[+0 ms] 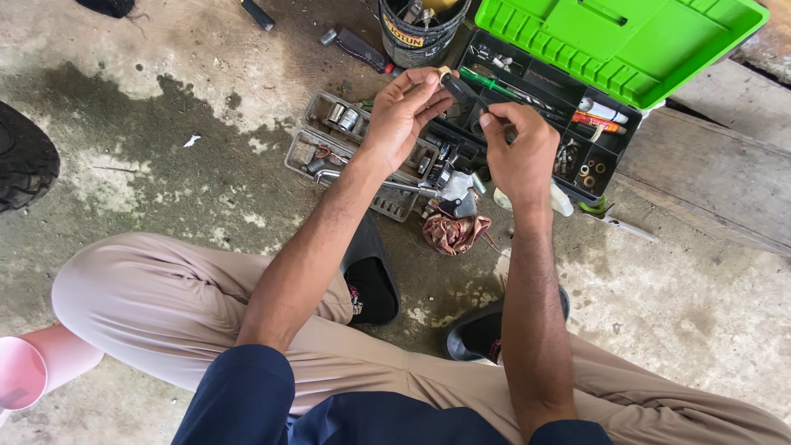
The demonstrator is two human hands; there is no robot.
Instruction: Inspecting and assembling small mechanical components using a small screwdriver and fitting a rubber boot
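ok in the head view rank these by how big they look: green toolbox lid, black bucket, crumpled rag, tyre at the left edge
1. green toolbox lid
2. black bucket and tyre: both are cut off by the frame, so no ranking between them
3. crumpled rag, smallest

Soft, even daylight, faint shadows, sharp focus, slight wide-angle edge stretching.
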